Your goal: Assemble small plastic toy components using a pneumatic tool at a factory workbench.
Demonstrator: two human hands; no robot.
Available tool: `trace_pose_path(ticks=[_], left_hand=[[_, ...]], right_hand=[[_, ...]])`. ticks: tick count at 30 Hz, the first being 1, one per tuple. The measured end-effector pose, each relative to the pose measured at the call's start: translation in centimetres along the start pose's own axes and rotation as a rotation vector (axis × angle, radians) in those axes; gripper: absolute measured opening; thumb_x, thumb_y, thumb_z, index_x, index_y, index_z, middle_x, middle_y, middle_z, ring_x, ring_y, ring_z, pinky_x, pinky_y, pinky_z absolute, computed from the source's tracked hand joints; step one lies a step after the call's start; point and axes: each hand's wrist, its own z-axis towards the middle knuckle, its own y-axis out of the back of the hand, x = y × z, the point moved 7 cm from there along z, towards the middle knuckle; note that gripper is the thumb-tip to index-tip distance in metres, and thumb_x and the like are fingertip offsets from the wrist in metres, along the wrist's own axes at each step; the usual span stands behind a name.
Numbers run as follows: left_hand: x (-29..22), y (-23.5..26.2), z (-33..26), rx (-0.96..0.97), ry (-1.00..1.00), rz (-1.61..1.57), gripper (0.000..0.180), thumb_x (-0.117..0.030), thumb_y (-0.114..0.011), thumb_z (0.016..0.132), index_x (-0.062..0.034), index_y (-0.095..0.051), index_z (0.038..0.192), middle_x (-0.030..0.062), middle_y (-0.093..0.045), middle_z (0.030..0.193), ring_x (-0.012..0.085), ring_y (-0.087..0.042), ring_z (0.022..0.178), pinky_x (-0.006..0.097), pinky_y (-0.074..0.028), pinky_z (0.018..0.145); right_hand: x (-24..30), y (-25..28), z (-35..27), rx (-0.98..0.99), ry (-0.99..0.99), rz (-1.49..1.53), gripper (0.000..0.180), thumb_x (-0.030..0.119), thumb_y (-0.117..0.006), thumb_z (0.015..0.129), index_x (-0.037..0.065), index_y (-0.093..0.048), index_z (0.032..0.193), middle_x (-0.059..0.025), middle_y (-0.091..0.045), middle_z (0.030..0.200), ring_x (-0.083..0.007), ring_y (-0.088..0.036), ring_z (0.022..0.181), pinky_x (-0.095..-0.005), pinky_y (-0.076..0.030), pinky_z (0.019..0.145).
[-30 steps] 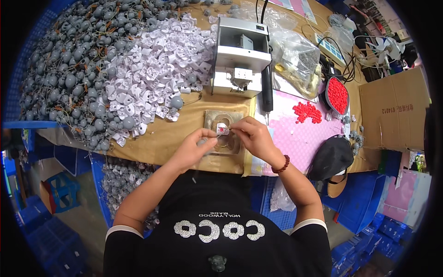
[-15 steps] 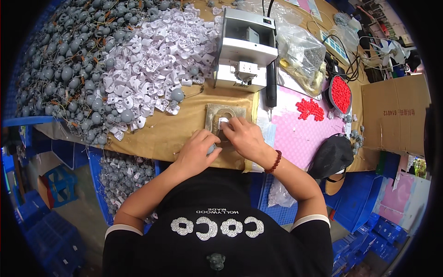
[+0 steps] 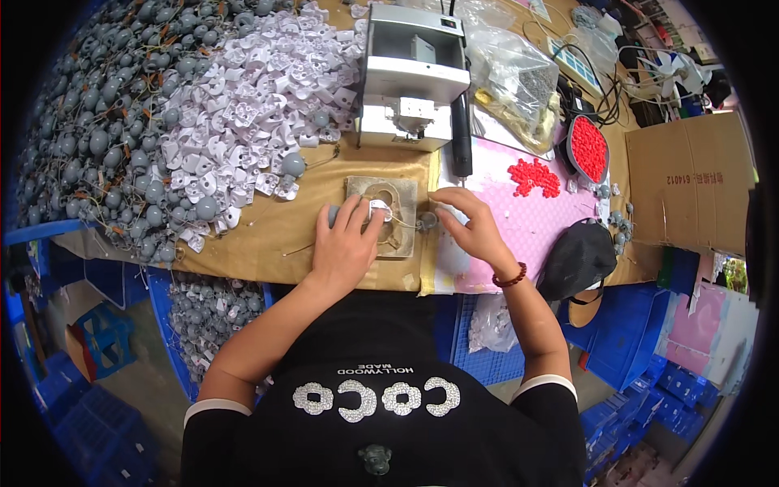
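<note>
My left hand rests at a flat block with a shaped recess. Its thumb and index finger close on a small white plastic part at the recess. By its outer fingers a rounded grey piece shows partly. From the white part a thin wire runs right to a small grey piece at the block's right edge. My right hand is just right of that piece, thumb and index finger apart. A blurred pale shape lies under this hand; its kind is unclear.
A metal-cased machine stands behind the block, with a black pen-shaped tool beside it. Heaps of white parts and grey wired pieces cover the left. Red pieces, a dark pouch and a cardboard box are right.
My right hand has moved right, off the block. My left hand has shifted onto the white part, and the small grey piece with its wire now shows at the block's right edge.
</note>
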Motion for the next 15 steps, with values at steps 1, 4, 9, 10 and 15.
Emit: trace_pose_path(ticks=[1, 4, 9, 10, 15], left_hand=[[0.0, -0.1, 0.1, -0.005, -0.012, 0.011, 0.049, -0.014, -0.073, 0.078, -0.0093, -0.061, 0.126, 0.0133, -0.058, 0.129, 0.0300, -0.049, 0.131, 0.058, -0.038, 0.104], [0.0, -0.1, 0.2, -0.008, -0.017, -0.013, 0.046, -0.012, -0.072, 0.080, -0.0100, -0.062, 0.125, 0.0131, -0.059, 0.128, 0.0292, -0.049, 0.133, 0.057, -0.039, 0.105], [0.2, 0.0, 0.2, -0.001, -0.021, -0.049, 0.043, -0.010, -0.070, 0.081, -0.0104, -0.063, 0.124, 0.0132, -0.059, 0.128, 0.0290, -0.050, 0.133, 0.056, -0.039, 0.105], [0.3, -0.1, 0.1, 0.001, -0.021, -0.054, 0.043, -0.009, -0.070, 0.081, -0.0105, -0.063, 0.124, 0.0131, -0.059, 0.128, 0.0289, -0.050, 0.133, 0.056, -0.039, 0.105], [0.3, -0.1, 0.0, -0.007, -0.022, -0.059, 0.043, -0.009, -0.071, 0.082, -0.0103, -0.064, 0.124, 0.0131, -0.059, 0.129, 0.0288, -0.050, 0.133, 0.056, -0.038, 0.106]], right_hand=[[0.7, 0.6, -0.3, 0.013, 0.032, -0.042, 0.038, -0.003, -0.070, 0.083, 0.006, -0.067, 0.120, -0.0142, -0.066, 0.122, -0.0351, -0.061, 0.116, -0.0421, -0.051, 0.097], [0.8, -0.5, -1.0, 0.033, 0.094, -0.139, 0.039, -0.001, -0.072, 0.083, 0.005, -0.062, 0.120, -0.0164, -0.065, 0.124, -0.0370, -0.060, 0.118, -0.0422, -0.050, 0.098], [-1.6, -2.0, -0.8, -0.128, 0.110, -0.198, 0.033, 0.000, -0.071, 0.082, 0.004, -0.059, 0.112, -0.0117, -0.064, 0.103, -0.0296, -0.063, 0.094, -0.0379, -0.052, 0.081], [-2.1, -1.8, -0.7, -0.170, 0.036, -0.097, 0.031, 0.000, -0.070, 0.083, 0.004, -0.059, 0.112, -0.0092, -0.063, 0.097, -0.0258, -0.063, 0.087, -0.0358, -0.051, 0.075], [-3.5, -2.5, -0.3, -0.051, -0.513, 1.107, 0.028, -0.004, -0.059, 0.089, 0.002, -0.060, 0.116, 0.0015, -0.053, 0.080, -0.0066, -0.051, 0.065, -0.0225, -0.042, 0.054]])
